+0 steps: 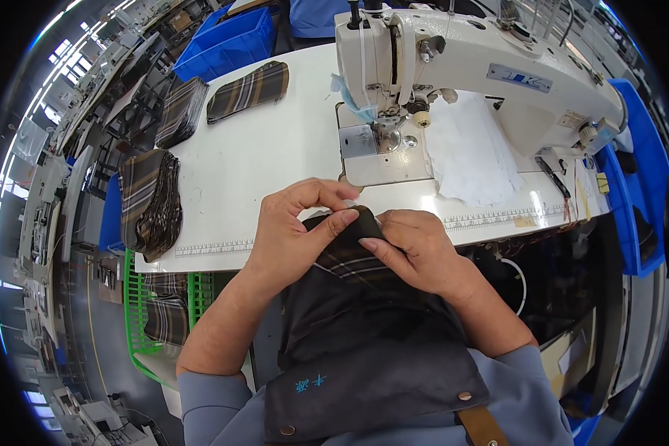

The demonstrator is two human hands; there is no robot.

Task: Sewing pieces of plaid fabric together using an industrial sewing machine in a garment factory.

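While left hand (290,227) pinches dark plaid cloth (358,262) at far left edge, right hand (418,245) pinches right edge; cloth near white table (264,167), sewing machine (464,59) far right.

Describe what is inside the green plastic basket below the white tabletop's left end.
Dark plaid fabric pieces with pale and brown stripes lie inside the green plastic basket. They cover the floor beneath them, and the white tabletop hides the far part.
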